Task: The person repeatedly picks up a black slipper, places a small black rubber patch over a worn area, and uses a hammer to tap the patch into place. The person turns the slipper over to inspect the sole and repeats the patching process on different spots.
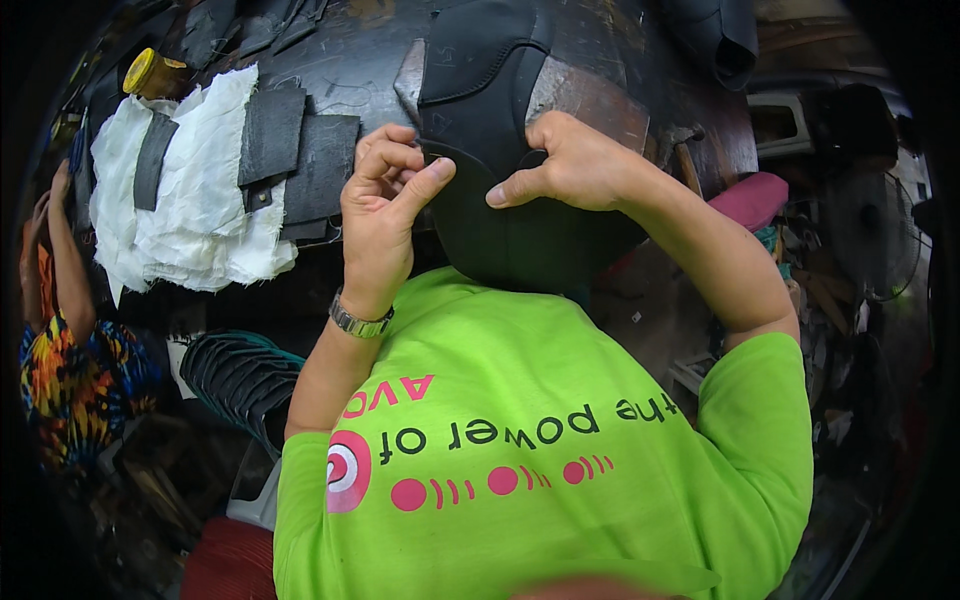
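A black sewn piece [480,75] of flexible sheet material, with a curved stitched seam, lies over a worn board on the dark bench in front of me. Its smooth lower part hangs over the near edge toward my chest. My right hand [575,165] grips this piece at its right side, thumb on top, the other fingers mostly hidden. At the left edge is my left hand [385,190], its fingers loosely curled and its thumb apart from them. The left thumb tip overlaps the black edge; whether it presses on it I cannot tell.
White frayed cloth [190,190] and dark cut strips [272,135] lie on the bench at left, near a yellow jar [155,75]. A hammer [687,160] rests at right, by a pink object [750,202]. Stacked black pieces [240,375] stand lower left. Another person's arms [68,250] show far left.
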`<act>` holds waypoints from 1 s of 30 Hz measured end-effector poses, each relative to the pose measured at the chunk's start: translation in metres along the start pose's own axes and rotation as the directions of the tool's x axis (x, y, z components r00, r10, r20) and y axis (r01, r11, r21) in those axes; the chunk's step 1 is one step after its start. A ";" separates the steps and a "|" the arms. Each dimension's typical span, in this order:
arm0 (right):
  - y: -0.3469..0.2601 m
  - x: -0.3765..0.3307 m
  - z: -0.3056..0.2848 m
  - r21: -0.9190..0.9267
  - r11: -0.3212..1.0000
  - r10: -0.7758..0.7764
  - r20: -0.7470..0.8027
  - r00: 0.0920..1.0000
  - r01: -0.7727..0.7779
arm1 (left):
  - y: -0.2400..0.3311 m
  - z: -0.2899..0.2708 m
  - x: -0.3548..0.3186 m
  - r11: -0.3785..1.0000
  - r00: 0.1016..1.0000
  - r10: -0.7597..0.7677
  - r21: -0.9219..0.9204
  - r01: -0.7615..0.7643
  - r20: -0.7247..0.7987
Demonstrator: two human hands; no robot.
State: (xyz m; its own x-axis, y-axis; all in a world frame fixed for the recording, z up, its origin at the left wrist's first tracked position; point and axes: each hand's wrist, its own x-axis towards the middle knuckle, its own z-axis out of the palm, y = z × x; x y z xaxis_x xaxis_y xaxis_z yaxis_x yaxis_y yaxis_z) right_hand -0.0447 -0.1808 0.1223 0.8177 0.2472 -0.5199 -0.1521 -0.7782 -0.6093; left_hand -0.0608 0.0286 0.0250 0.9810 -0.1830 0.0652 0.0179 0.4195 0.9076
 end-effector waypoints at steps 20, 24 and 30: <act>0.005 0.004 0.004 0.215 0.976 0.033 0.035 0.999 -0.039 | -0.022 0.019 -0.006 0.861 0.996 -0.092 -0.504 0.069 -0.019; 0.004 0.006 0.006 0.219 0.975 0.040 0.032 0.999 -0.046 | -0.027 0.019 -0.007 0.824 0.983 -0.163 -0.559 0.088 -0.086; 0.002 0.005 -0.003 0.207 0.974 0.074 0.104 0.992 -0.095 | -0.014 0.014 0.000 0.553 0.856 -0.511 -0.734 0.394 0.075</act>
State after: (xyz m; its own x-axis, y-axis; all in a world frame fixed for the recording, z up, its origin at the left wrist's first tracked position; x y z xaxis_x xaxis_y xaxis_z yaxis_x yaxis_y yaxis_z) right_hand -0.0394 -0.1830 0.1203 0.7416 0.2475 -0.6234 -0.3407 -0.6616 -0.6680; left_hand -0.0635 0.0104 0.0177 0.8163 -0.4378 -0.3768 0.5388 0.8123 0.2234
